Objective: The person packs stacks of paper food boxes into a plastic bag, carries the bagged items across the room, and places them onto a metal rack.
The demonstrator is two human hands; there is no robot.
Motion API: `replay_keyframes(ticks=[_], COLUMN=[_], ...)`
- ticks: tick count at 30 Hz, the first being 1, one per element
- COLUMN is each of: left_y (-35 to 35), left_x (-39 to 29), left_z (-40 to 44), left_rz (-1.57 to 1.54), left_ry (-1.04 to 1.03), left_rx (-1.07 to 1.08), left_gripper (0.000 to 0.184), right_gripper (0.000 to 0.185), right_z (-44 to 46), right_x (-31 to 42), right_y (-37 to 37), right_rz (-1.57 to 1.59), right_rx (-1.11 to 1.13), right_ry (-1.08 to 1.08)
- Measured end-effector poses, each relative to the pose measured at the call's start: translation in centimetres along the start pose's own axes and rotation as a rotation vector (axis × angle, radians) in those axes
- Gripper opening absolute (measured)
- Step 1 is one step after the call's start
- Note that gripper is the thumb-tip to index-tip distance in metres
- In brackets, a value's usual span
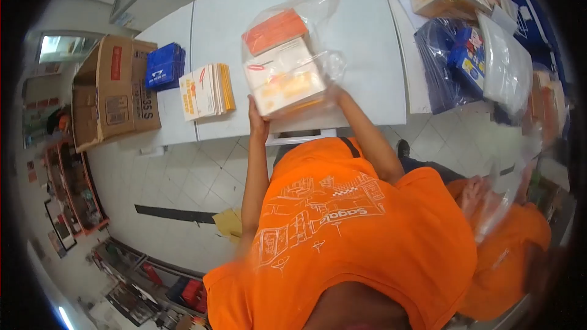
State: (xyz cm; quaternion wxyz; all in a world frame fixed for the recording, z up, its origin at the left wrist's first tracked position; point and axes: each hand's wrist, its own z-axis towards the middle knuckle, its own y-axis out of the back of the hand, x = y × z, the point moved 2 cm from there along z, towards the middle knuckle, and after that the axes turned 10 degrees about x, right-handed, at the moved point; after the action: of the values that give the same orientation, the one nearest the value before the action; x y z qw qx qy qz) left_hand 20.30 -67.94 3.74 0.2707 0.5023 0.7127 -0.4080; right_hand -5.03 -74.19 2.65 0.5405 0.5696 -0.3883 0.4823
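A clear plastic bag (327,1) lies on the white table in front of me. Inside it are a stack of orange-red paper packets (275,32) and, nearer me, a stack of white packets (287,76) with yellow print. My left hand (258,121) grips the near left corner of the bagged stack, thumb along its side. My right hand (337,95) holds the bag at the right side of the white stack; its fingers are partly hidden by the plastic. Left of the bag sits a stack of white and yellow packets (206,93), and beyond it a blue stack (165,66).
An open cardboard box (116,95) stands at the table's left end. On the adjoining right-hand table (416,91) are more bagged packets (468,55) and a white plastic bundle (507,67). A co-worker in an orange shirt (507,263) handles clear plastic close on my right.
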Motion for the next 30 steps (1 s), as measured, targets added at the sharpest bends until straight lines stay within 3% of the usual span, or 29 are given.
replay_keyframes(ticks=[2,3,7,10,11,14,17,20,22,24,25,28,30], left_y=[1.8,2.9,6.5,1.7,1.4,0.4,1.5,2.7,3.2,1.3,2.2,1.7,0.3], left_x=[0.6,0.5,0.9,2.6,1.2,0.4,-1.4,1.8,3.8,0.5,1.0,-2.4,-5.4], left_z=[0.9,0.8,0.2,1.3,0.0,-0.4,-1.9,1.2,1.8,0.4,1.0,-1.2,-3.3], left_rz=[-0.134,-0.181,-0.23,-0.308,-0.503,-0.425,-0.328,-0.114,-0.387,-0.594,-0.45,-0.473,0.026], left_ry=[-0.118,-0.049,-0.139,-0.212,-0.078,-0.074,-0.208,-0.286,-0.175,-0.142,-0.204,-0.151,-0.312], left_rx=[0.163,0.046,-0.097,-0.014,0.113,0.173,0.083,-0.011,-0.099,-0.032,0.017,0.041,-0.017], left_gripper=[0.079,0.075,0.071,0.073,0.069,0.066,0.066,0.061,0.052,0.049,0.053,0.062,0.062], right_gripper=[0.054,0.054,0.056,0.058,0.058,0.06,0.061,0.063,0.064,0.065,0.065,0.067,0.068], right_z=[-0.1,-0.1,0.9,0.1,0.4,1.4,2.5,2.4,2.2,2.7,2.5,1.7,0.9], right_x=[0.3,0.2,2.0,3.4,3.3,2.8,3.2,4.6,5.1,5.1,4.9,4.0,4.0], right_y=[-1.0,0.2,3.3,-3.7,-4.4,-2.0,1.7,-1.8,-5.5,-6.0,-5.4,-2.1,-0.9], right_rz=[-0.021,0.0,0.094,-0.031,-0.04,-0.002,0.08,0.039,-0.034,-0.055,-0.052,0.016,0.158], right_rx=[-0.007,-0.017,-0.124,-0.16,-0.154,-0.15,-0.151,-0.131,-0.1,-0.08,-0.067,-0.026,-0.023], right_ry=[0.019,0.004,-0.001,0.129,0.129,0.087,0.039,0.126,0.172,0.178,0.164,0.074,0.013])
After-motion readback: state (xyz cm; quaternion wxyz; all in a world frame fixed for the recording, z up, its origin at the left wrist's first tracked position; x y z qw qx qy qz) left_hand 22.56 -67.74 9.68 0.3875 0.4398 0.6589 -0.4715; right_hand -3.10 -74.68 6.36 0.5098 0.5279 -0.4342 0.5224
